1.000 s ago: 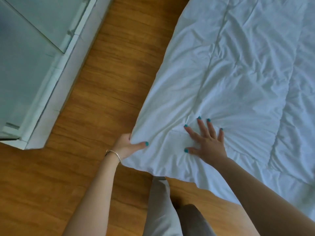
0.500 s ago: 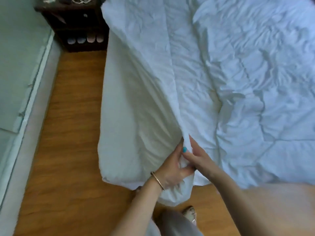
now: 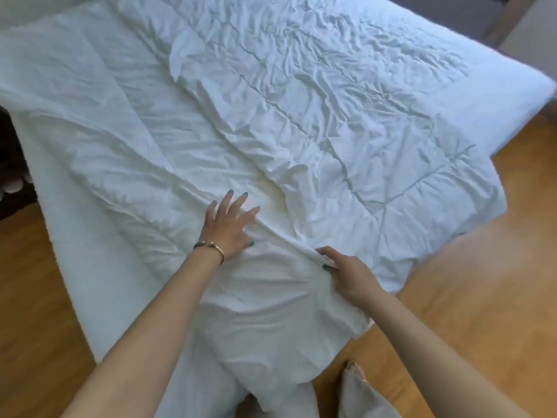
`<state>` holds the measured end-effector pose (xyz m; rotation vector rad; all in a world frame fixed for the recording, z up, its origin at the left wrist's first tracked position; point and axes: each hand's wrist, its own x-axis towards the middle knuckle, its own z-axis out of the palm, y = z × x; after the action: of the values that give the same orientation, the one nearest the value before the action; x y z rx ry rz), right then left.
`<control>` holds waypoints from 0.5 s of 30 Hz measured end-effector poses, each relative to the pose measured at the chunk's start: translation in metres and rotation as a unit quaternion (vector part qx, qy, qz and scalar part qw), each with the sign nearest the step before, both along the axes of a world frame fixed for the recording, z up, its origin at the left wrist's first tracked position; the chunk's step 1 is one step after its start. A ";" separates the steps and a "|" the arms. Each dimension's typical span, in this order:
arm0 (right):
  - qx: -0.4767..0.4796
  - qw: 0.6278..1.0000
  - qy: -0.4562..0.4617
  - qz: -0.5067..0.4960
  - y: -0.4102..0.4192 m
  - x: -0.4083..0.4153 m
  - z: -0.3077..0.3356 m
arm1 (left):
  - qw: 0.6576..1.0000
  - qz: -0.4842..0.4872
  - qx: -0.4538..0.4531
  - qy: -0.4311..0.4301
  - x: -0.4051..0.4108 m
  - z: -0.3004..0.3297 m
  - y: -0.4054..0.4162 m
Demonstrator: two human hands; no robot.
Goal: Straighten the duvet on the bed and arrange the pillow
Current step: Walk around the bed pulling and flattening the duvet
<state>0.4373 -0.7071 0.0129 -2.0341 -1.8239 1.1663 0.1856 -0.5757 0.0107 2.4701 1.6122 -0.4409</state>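
Observation:
A white quilted duvet [image 3: 301, 110] lies wrinkled across the bed, its near corner hanging over the bed's corner toward me. My left hand [image 3: 230, 226], with a bracelet at the wrist, presses flat on the duvet with fingers spread. My right hand [image 3: 346, 273] pinches a raised fold of the duvet just right of it. The mattress side [image 3: 60, 242] shows uncovered on the left. No pillow is visible.
Wooden floor [image 3: 482, 297] surrounds the bed on the left and right. A dark shelf with shoes [image 3: 12, 182] stands at the left edge. My legs and one foot [image 3: 355, 369] are at the bed's corner below the duvet.
Both hands held the duvet's raised edge together; now the duvet lies spread over the bed, my left hand has flattened onto it, and the view has swung right.

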 end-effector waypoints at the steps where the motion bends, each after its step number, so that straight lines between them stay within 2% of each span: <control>1: 0.020 0.999 -0.019 -0.032 0.000 0.003 0.004 | 0.999 -0.015 -0.020 0.033 -0.004 -0.008 0.021; 3: 0.078 0.995 -0.003 -0.059 0.003 0.009 0.015 | 0.999 -0.012 -0.026 0.022 -0.013 -0.020 0.058; 4: 0.107 0.993 0.008 -0.049 0.005 0.012 0.019 | 1.000 -0.004 -0.027 -0.009 -0.016 -0.022 0.076; 5: 0.127 0.991 0.006 -0.031 0.009 0.016 0.022 | 0.998 -0.003 -0.022 -0.052 -0.017 -0.022 0.093; 7: 0.127 0.991 0.011 -0.040 0.015 0.031 0.024 | 0.979 0.000 -0.054 -0.195 -0.010 -0.010 0.116; 10: 0.117 0.980 0.066 -0.147 0.023 0.061 0.045 | 0.942 -0.068 -0.031 -0.326 0.025 0.027 0.144; 15: 0.077 0.982 -0.077 -0.154 0.047 0.139 0.071 | 0.899 -0.230 0.045 -0.369 0.137 0.089 0.202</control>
<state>0.5764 -0.6603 0.0836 -2.2631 -1.5307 0.7798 0.3227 -0.3737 0.0996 2.5855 0.7608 0.4991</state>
